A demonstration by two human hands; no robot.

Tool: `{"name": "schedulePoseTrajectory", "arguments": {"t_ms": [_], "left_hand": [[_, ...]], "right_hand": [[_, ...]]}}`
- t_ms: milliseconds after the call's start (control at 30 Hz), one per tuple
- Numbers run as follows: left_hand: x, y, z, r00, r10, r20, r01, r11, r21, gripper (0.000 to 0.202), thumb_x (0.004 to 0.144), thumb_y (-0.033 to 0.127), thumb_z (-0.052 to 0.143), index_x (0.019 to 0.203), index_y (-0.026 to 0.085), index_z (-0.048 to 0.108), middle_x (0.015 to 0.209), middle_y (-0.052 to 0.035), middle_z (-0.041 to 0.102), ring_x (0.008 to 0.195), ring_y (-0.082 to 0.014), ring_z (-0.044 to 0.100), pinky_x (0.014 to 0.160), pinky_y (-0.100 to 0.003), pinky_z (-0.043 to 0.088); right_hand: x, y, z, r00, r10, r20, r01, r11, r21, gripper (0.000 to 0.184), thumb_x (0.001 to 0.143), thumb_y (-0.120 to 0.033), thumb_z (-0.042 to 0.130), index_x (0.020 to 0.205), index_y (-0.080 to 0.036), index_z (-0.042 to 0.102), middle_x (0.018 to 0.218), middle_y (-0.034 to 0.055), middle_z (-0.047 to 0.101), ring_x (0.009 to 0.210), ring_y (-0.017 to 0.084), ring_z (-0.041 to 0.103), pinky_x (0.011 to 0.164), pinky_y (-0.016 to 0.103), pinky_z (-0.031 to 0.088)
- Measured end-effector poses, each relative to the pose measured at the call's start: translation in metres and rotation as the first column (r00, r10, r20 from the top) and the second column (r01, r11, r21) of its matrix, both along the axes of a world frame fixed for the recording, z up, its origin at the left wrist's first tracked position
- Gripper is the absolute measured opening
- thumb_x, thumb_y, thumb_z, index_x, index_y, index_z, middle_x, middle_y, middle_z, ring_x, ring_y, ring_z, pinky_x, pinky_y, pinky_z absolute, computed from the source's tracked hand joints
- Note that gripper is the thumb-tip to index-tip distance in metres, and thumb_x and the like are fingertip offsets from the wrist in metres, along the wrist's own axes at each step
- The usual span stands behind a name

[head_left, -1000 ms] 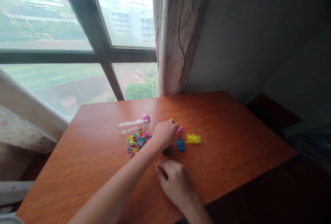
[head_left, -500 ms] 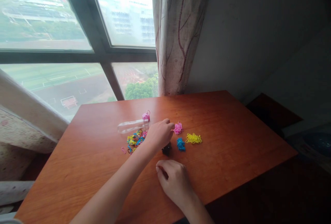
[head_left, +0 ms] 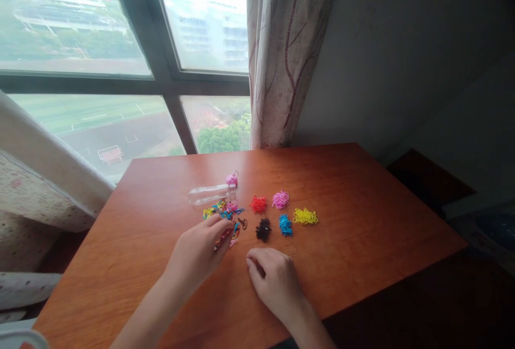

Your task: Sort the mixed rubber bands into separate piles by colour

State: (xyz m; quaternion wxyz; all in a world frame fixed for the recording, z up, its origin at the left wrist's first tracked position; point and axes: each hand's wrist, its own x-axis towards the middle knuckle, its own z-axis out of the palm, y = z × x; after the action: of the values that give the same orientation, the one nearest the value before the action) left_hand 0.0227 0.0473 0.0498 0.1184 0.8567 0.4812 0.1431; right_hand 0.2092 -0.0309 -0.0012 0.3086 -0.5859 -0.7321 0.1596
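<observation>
At the mixed pile [head_left: 219,212], the left hand [head_left: 200,249] bends over

Its thumb and fingers curl close together, but I can't tell if they pinch anything. Little loops of many colors lie right under the fingertips and just past them. To the right, the right hand [head_left: 276,282] rests on the table [head_left: 370,231], curled up; I can't tell if it holds something. Past it sit a black pile [head_left: 263,229], a blue pile [head_left: 285,225] and a yellow pile [head_left: 306,216]. Farther back are a red pile [head_left: 258,204] and a pink pile [head_left: 280,199]. Behind the mixed loops lies a clear bottle [head_left: 209,194].
</observation>
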Motion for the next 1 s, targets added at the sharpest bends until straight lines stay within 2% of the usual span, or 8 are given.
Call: {"name": "schedulePoseTrajectory", "arguments": {"t_ms": [200,367,833,1000], "left_hand": [[-0.033,-0.021,-0.024,0.990,0.099,0.096,-0.094,0.994,-0.051,0.020,0.094,0.032,0.047,0.097,0.028,0.066,0.093,0.0013,0.068,0.078,-0.0145,0.067,0.067,-0.022,0.046],[-0.040,-0.031,-0.037,0.985,0.154,0.082,-0.146,0.984,-0.105,0.019,0.094,0.035,0.047,0.097,0.028,0.065,0.094,0.0011,0.067,0.077,-0.0154,0.066,0.066,-0.023,0.047],[-0.036,-0.033,-0.043,0.989,0.143,0.050,-0.135,0.982,-0.131,0.023,0.096,0.035,0.043,0.093,0.027,0.065,0.095,0.0002,0.066,0.083,-0.0161,0.066,0.070,-0.024,0.047],[-0.037,-0.034,-0.042,0.991,0.128,0.043,-0.121,0.982,-0.142,0.023,0.097,0.035,0.043,0.094,0.027,0.065,0.095,-0.0001,0.065,0.083,-0.0158,0.065,0.070,-0.024,0.046]], "right_hand": [[0.000,0.000,-0.004,1.000,0.001,0.012,-0.001,1.000,-0.006,0.015,0.091,-0.016,0.049,0.082,-0.023,0.060,0.072,-0.0023,0.064,0.067,0.014,0.058,0.062,0.025,0.029],[-0.002,0.001,-0.003,1.000,-0.001,0.016,0.001,1.000,-0.007,0.016,0.090,-0.016,0.048,0.081,-0.023,0.060,0.071,-0.0028,0.064,0.065,0.014,0.058,0.061,0.026,0.028],[-0.017,0.009,0.003,0.986,-0.044,0.162,0.053,0.997,-0.052,0.013,0.090,-0.016,0.054,0.080,-0.024,0.058,0.070,-0.0046,0.065,0.063,0.012,0.059,0.059,0.027,0.024],[-0.023,0.013,0.003,0.971,-0.103,0.216,0.123,0.989,-0.079,0.010,0.090,-0.017,0.056,0.090,-0.025,0.062,0.074,-0.0029,0.068,0.066,0.014,0.063,0.057,0.026,0.025]]}}
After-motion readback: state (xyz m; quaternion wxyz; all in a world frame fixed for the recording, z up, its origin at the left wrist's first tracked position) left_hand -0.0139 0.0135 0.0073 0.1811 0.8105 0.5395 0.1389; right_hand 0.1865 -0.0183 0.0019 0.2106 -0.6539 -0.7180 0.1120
